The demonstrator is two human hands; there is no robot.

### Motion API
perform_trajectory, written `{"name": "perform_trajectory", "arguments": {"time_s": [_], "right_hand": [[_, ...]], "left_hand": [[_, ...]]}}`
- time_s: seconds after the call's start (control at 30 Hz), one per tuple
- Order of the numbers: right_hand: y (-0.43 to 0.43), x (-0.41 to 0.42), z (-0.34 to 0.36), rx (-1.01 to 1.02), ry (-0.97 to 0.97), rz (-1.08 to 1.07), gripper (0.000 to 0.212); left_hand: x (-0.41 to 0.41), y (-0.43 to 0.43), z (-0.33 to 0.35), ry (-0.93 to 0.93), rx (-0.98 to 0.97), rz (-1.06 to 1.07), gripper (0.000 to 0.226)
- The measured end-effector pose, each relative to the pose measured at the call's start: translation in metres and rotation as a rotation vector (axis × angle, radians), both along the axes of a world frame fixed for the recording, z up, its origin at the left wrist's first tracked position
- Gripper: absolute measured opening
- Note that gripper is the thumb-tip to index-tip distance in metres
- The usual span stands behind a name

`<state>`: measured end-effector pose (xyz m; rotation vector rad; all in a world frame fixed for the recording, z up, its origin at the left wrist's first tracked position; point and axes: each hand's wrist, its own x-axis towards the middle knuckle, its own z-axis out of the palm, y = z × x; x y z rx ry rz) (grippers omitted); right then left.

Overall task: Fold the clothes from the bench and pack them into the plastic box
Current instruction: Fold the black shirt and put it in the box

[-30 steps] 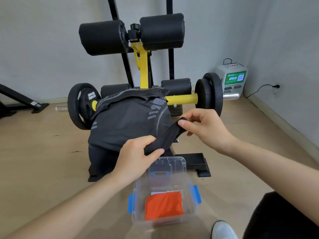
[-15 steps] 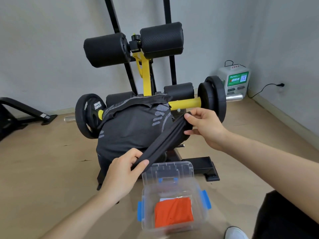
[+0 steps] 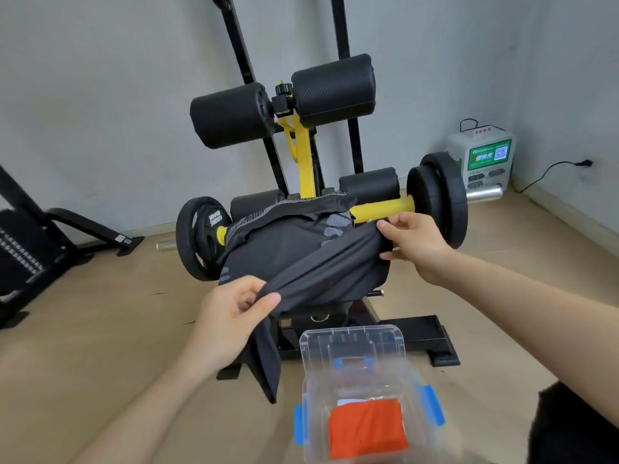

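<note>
The left hand (image 3: 231,313) pinches a dark sleeve of the black garment (image 3: 301,252) between thumb and curled fingers, while the right hand (image 3: 412,242) grips the sleeve's other end. The garment drapes over the bench (image 3: 303,152), behind the clear plastic box (image 3: 355,343) holding a folded orange cloth (image 3: 366,426).

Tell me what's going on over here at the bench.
A person is working on the dark garment draped over the bench. The left hand grips the lower end of a stretched section of it; the right hand pinches the upper end by the yellow bar. That garment is not folded yet. The plastic box sits open on the floor in front, with one folded orange cloth inside.
</note>
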<state>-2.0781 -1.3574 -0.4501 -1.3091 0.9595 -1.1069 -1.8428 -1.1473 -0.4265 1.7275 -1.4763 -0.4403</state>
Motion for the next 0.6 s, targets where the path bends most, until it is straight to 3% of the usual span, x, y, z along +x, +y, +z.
{"name": "perform_trajectory", "arguments": {"time_s": [0.3, 0.6], "right_hand": [[-0.047, 0.027, -0.006, 0.083, 0.052, -0.108, 0.022], [-0.094, 0.048, 0.009, 0.154, 0.002, -0.200, 0.019]], "left_hand": [[0.041, -0.087, 0.035, -0.060, -0.090, 0.140, 0.010], [0.071, -0.178, 0.040, -0.287, 0.046, 0.232, 0.004]]}}
